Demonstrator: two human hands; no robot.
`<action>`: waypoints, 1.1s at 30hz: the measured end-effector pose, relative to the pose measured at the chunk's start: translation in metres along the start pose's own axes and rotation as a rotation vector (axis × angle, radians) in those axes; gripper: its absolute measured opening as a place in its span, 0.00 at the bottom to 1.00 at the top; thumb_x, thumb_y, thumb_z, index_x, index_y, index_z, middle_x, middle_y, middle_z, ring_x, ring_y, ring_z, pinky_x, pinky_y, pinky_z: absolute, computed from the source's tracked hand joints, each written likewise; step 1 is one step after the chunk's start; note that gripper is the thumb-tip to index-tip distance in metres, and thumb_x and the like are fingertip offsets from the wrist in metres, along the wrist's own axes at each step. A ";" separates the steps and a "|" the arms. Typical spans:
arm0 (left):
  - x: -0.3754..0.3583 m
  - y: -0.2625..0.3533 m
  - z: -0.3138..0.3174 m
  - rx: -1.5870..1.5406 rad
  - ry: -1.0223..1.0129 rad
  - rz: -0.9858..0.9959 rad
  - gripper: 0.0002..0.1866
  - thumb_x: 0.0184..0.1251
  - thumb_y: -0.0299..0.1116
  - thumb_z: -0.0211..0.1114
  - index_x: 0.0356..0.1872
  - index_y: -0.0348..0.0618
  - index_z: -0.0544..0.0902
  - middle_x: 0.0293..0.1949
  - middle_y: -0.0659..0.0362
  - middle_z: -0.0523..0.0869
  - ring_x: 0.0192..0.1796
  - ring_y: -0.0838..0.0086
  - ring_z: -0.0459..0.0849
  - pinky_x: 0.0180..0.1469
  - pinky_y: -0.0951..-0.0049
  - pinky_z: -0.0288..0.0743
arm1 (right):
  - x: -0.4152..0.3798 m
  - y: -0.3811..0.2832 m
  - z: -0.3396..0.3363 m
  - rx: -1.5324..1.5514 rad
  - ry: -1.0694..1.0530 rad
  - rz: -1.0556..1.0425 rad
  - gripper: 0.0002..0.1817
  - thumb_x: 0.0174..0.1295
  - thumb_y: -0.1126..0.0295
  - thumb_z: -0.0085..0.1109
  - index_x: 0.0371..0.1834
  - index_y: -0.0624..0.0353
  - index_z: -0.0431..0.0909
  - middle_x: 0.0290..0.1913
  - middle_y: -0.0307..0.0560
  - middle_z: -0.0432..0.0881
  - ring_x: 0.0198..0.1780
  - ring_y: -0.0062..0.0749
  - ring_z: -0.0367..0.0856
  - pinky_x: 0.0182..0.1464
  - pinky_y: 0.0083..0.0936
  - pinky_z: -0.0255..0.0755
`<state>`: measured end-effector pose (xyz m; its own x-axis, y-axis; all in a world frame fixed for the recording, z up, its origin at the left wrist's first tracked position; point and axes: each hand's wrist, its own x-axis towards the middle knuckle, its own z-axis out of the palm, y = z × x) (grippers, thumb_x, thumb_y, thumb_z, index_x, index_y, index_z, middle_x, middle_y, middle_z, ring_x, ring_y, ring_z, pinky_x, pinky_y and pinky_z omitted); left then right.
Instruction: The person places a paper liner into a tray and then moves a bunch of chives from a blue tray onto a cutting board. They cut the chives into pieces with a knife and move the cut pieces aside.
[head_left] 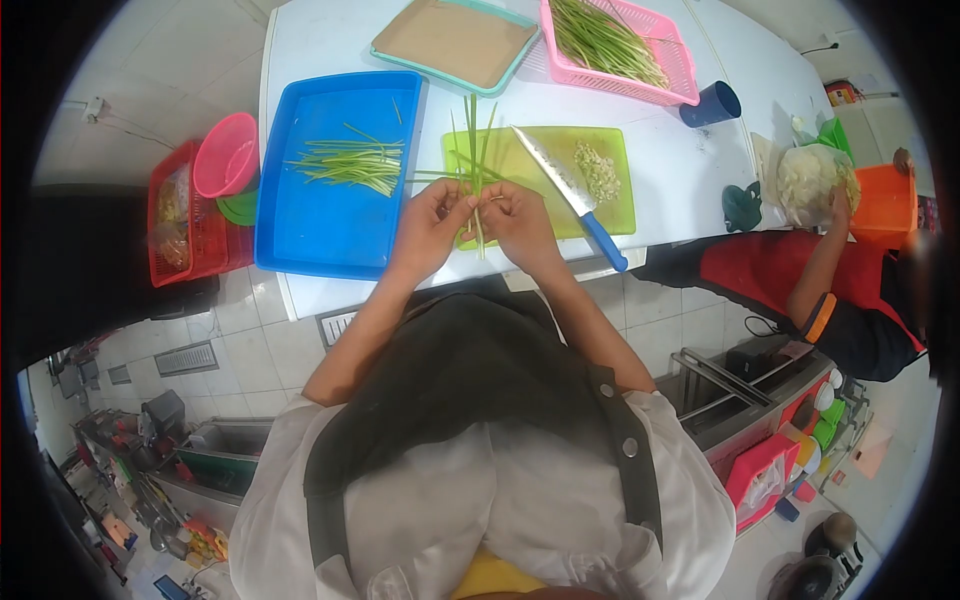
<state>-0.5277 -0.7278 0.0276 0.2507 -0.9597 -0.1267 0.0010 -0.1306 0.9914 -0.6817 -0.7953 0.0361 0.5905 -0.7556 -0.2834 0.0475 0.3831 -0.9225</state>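
Over the near left part of the green cutting board [619, 150], my left hand [438, 222] and my right hand [518, 226] meet, both pinching thin spring onions [472, 140]. The green tops point away from me and the pale ends hang below my fingers; a stalk or two lies crosswise. On the board, right of my hands, rests a knife [556, 172] with a blue handle, its blade angled away. Chopped pale pieces [597, 172] are heaped beside the blade. Left of my left hand, a blue tray [325, 235] carries a bundle of spring onions [352, 164].
Behind the board stand a teal-rimmed tray [455, 45], a pink basket [683, 75] of spring onions and a dark blue cup [712, 104]. A co-worker's hand [842, 200] touches a bag of pale shredded vegetable [805, 185] at right. Red and pink baskets [226, 155] stand left of the table.
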 end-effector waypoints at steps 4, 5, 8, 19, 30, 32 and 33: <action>0.001 0.003 0.002 -0.015 0.006 0.016 0.09 0.77 0.33 0.68 0.47 0.37 0.85 0.27 0.68 0.81 0.30 0.87 0.73 0.32 0.80 0.66 | 0.004 0.004 -0.005 0.023 -0.029 -0.016 0.04 0.74 0.78 0.58 0.47 0.67 0.78 0.35 0.45 0.87 0.34 0.26 0.89 0.35 0.22 0.82; 0.003 -0.002 -0.001 0.009 -0.020 0.009 0.09 0.78 0.34 0.67 0.47 0.37 0.85 0.27 0.68 0.81 0.30 0.87 0.73 0.32 0.80 0.66 | 0.005 0.006 -0.008 0.020 -0.041 -0.030 0.04 0.74 0.78 0.58 0.48 0.67 0.79 0.35 0.45 0.88 0.35 0.25 0.89 0.35 0.22 0.82; 0.006 -0.007 -0.008 0.031 -0.111 -0.021 0.11 0.79 0.36 0.66 0.48 0.38 0.85 0.29 0.68 0.81 0.31 0.86 0.73 0.34 0.80 0.65 | 0.005 -0.001 -0.014 -0.298 0.039 -0.187 0.07 0.74 0.76 0.62 0.50 0.65 0.82 0.37 0.41 0.88 0.38 0.20 0.86 0.38 0.22 0.81; 0.008 -0.004 -0.012 0.091 -0.255 -0.132 0.10 0.81 0.37 0.65 0.46 0.40 0.83 0.41 0.65 0.86 0.43 0.86 0.77 0.44 0.80 0.69 | 0.010 -0.015 -0.024 -0.147 -0.089 -0.049 0.07 0.75 0.69 0.63 0.47 0.62 0.82 0.38 0.36 0.85 0.39 0.17 0.83 0.41 0.18 0.81; 0.011 -0.003 -0.004 -0.194 -0.213 -0.120 0.09 0.82 0.38 0.64 0.45 0.43 0.81 0.35 0.68 0.81 0.37 0.85 0.74 0.42 0.80 0.69 | 0.020 -0.004 -0.024 0.043 -0.055 0.002 0.06 0.76 0.71 0.60 0.45 0.63 0.78 0.36 0.40 0.83 0.36 0.20 0.83 0.40 0.21 0.82; 0.012 -0.004 -0.005 -0.186 -0.194 -0.126 0.09 0.81 0.38 0.64 0.46 0.44 0.80 0.34 0.68 0.81 0.37 0.85 0.75 0.42 0.80 0.69 | 0.023 -0.001 -0.025 0.019 -0.029 -0.027 0.06 0.75 0.71 0.61 0.45 0.64 0.78 0.36 0.40 0.84 0.36 0.20 0.83 0.41 0.20 0.80; 0.013 -0.003 -0.005 -0.182 -0.183 -0.135 0.09 0.81 0.38 0.64 0.46 0.43 0.80 0.34 0.68 0.80 0.37 0.85 0.75 0.42 0.80 0.69 | 0.023 -0.001 -0.026 0.036 -0.028 -0.049 0.06 0.74 0.72 0.62 0.45 0.64 0.79 0.37 0.40 0.84 0.36 0.20 0.83 0.42 0.20 0.79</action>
<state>-0.5195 -0.7386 0.0230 0.0572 -0.9679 -0.2448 0.2006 -0.2291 0.9525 -0.6892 -0.8272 0.0238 0.6088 -0.7592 -0.2300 0.1057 0.3650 -0.9250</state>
